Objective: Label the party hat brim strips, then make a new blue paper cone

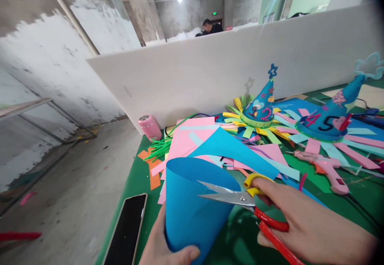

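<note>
A blue paper cone (pixel 195 213), wide end up, is held in my left hand (pixel 168 245), with the thumb across its front. My right hand (pixel 303 217) grips a pair of scissors (pixel 244 198) with yellow and red handles. Their blades are parted and point left, over the right part of the cone's rim. A cut piece of blue paper (pixel 228 145) lies just behind the cone, on top of pink sheets (pixel 183 141).
On the green table (pixel 132 181) are a phone (pixel 127 229), a pink bottle (pixel 150 127), green pipe cleaners (pixel 159 149), a pink glue gun (pixel 327 165) and two decorated cone hats (pixel 259 107). A white partition (pixel 186 77) stands behind; a person (pixel 214 27) is beyond it.
</note>
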The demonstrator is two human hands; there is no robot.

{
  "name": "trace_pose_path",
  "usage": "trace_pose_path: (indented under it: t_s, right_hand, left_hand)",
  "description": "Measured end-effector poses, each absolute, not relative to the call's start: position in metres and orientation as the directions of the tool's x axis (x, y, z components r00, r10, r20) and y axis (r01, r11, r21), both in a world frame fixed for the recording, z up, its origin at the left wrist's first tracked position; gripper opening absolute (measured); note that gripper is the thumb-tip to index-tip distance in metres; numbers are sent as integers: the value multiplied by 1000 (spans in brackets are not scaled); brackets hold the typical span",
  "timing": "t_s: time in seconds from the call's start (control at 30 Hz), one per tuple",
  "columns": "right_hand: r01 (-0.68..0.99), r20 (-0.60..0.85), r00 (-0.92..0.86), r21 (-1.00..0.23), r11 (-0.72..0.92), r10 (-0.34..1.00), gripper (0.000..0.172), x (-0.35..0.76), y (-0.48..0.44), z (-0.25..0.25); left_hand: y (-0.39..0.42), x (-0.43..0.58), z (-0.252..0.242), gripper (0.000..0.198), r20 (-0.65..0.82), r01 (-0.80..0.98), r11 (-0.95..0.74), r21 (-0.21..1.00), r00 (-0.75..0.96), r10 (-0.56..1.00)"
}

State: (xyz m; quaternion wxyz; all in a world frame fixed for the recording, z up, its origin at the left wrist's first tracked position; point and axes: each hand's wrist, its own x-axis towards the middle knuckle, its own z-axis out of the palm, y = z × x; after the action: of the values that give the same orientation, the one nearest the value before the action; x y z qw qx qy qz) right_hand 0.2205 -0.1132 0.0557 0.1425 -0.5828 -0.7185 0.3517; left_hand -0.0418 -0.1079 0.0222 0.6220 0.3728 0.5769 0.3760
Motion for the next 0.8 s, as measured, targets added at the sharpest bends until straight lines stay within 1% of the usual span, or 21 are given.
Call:
trace_pose_path:
  t_s: [0.13,0.33,0.57,0.67,0.8]
  right_hand:
    - [735,-202,-269,-675,66,942,29,219,-113,58]
    - [726,-195,-277,-684,72,941,28,220,-114,56]
    - [713,-184,-281,-698,76,942,24,220,-116,46]
    - [718,-194,-282,-692,73,940,26,222,-117,47]
    - [744,-157,-287,-658,116,945,31,223,-116,52]
  left_hand:
    - [-108,-43,21,117,-427,-37,429,903,54,903]
    - [-109,-43,24,124,-479,-30,482,876,63,875]
    - [-109,-43,26,126,-482,-9,483,876,40,875]
    - [-111,-43,25,123,-463,6,463,886,32,886]
    - [-113,-44,22,116,-400,98,396,913,18,916]
